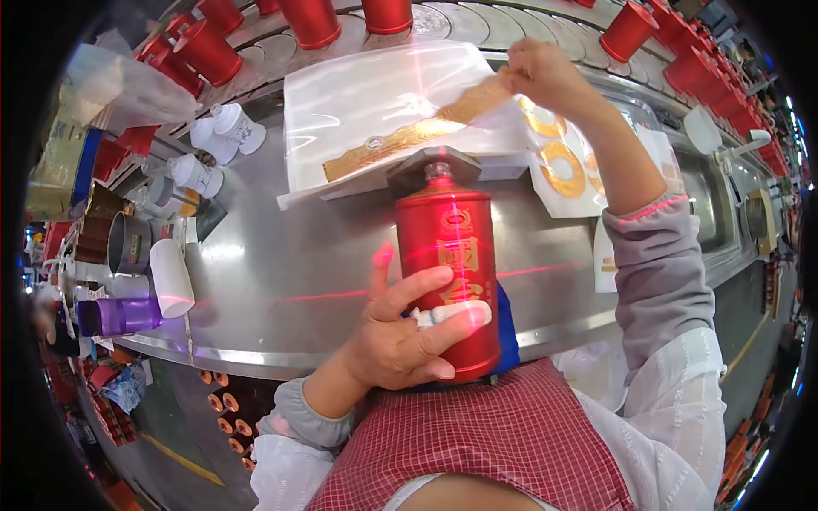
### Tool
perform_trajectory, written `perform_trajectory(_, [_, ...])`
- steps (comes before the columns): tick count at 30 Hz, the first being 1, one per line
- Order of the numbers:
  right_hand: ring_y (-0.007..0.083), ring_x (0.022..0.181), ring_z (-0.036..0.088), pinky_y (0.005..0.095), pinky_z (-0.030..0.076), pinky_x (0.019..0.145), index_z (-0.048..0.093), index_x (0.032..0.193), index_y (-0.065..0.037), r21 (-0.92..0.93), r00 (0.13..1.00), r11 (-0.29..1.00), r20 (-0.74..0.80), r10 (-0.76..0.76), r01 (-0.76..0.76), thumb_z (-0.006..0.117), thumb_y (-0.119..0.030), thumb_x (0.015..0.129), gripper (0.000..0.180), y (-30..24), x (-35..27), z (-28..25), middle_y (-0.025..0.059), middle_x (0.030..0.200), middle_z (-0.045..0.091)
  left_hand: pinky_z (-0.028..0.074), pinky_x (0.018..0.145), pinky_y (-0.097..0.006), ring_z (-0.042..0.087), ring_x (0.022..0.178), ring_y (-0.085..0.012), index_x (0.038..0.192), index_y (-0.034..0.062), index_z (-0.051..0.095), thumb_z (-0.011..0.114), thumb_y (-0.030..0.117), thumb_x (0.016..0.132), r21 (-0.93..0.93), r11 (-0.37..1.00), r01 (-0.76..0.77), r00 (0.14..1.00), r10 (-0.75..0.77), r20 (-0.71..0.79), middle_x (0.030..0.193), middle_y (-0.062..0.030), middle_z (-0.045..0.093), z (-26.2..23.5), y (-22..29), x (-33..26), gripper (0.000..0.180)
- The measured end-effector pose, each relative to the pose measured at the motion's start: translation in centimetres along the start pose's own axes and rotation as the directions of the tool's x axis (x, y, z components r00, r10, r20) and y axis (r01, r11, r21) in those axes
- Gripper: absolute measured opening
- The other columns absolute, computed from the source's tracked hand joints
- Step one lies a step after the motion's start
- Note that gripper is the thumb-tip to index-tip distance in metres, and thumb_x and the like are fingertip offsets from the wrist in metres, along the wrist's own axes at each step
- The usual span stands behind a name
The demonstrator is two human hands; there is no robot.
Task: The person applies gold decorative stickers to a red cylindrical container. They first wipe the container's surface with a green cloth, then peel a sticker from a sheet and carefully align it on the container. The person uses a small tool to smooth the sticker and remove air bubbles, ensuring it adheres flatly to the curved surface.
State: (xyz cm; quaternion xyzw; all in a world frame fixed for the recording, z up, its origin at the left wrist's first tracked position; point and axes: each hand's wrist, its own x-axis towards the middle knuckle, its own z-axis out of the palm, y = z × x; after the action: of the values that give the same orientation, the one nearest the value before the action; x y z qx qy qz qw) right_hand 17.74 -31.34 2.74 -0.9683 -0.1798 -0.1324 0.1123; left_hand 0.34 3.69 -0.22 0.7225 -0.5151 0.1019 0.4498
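Observation:
A red bottle point(445, 230) with gold markings stands in front of me at the table's near edge, slightly tilted. My left hand point(392, 336) grips its lower part, the fingers laid across the front; one finger has a white wrapping. Behind the bottle's neck is a dark angular plate point(400, 175). At the upper right my right hand point(545, 72) is closed in a pinch on one end of a long gold strip label point(426, 132). The strip slants down to the left over a glossy white backing sheet point(341, 94); its raised end is blurred.
Round gold stickers on a white sheet point(545, 183) lie right of the bottle. Small white bottles point(239, 128), a metal cup point(129, 243), a white roll point(173, 277) and a purple container point(128, 315) stand left. A conveyor point(460, 25) with red bottles curves behind.

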Motion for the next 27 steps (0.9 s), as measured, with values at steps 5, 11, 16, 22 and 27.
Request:
perform_trajectory(5, [0.0141,0.098,0.059,0.0302,0.046,0.084,0.071,0.095,-0.006,0.378,0.963,0.899,-0.058,0.263,-0.223,0.067,-0.022,0.086,0.019,4.6,-3.4,-5.5,0.0037,0.105,0.061,0.014,0.117,-0.054,0.054,0.119,-0.0247,0.112,0.0151,0.07,0.04,0.059,0.094,0.225,0.972,-0.073,0.994,0.052,0.098,0.106,0.0031,0.07,-1.7,-1.8,3.5,0.056])
perform_trajectory(11, [0.0078,0.042,0.039,0.0259,0.027,0.037,0.063,0.083,-0.011,0.494,0.503,0.495,-0.129,0.855,-0.715,0.062,-0.027,0.089,0.016,11.9,-17.1,-16.4,-0.0028,0.054,0.044,0.015,0.116,-0.056,0.052,0.121,-0.0325,0.109,0.0042,0.069,0.031,0.056,0.099,0.308,0.95,-0.052,0.995,0.023,0.098,0.106,-0.0043,0.07,-2.1,-3.2,6.0,0.065])
perform_trajectory(16, [0.0226,0.082,0.065,0.0373,0.049,0.074,0.072,0.1,-0.013,0.196,0.124,0.265,-0.533,0.837,-0.944,0.063,-0.048,0.079,0.041,29.9,-39.9,-20.6,0.0086,0.085,0.068,0.013,0.115,-0.061,0.048,0.125,-0.0331,0.112,0.0005,0.066,0.027,0.054,0.099,0.311,0.95,0.023,0.997,-0.045,0.065,0.107,-0.0113,0.069,-1.7,-2.7,3.7,0.067])
perform_trajectory(22, [0.0359,0.105,0.064,0.0444,0.049,0.091,0.072,0.103,-0.011,-0.394,0.209,0.048,-0.379,0.902,-0.918,0.061,-0.04,0.08,0.038,28.5,-45.2,-14.5,0.0196,0.115,0.065,0.014,0.114,-0.062,0.04,0.131,-0.04,0.119,0.001,0.06,0.027,0.054,0.1,0.32,0.941,0.113,0.989,-0.138,0.058,0.128,-0.0249,0.053,-1.7,-1.4,1.6,0.065])
perform_trajectory(27, [0.0365,0.104,0.064,0.0463,0.05,0.089,0.071,0.102,-0.01,-0.581,0.275,0.246,0.039,0.961,-0.776,0.058,-0.033,0.082,0.033,28.5,-44.9,-6.5,0.0197,0.114,0.065,0.013,0.115,-0.06,0.037,0.134,-0.0418,0.122,0.0009,0.059,0.025,0.055,0.1,0.339,0.927,0.159,0.979,-0.194,0.069,0.135,-0.0268,0.047,-2.1,-1.0,2.0,0.068])
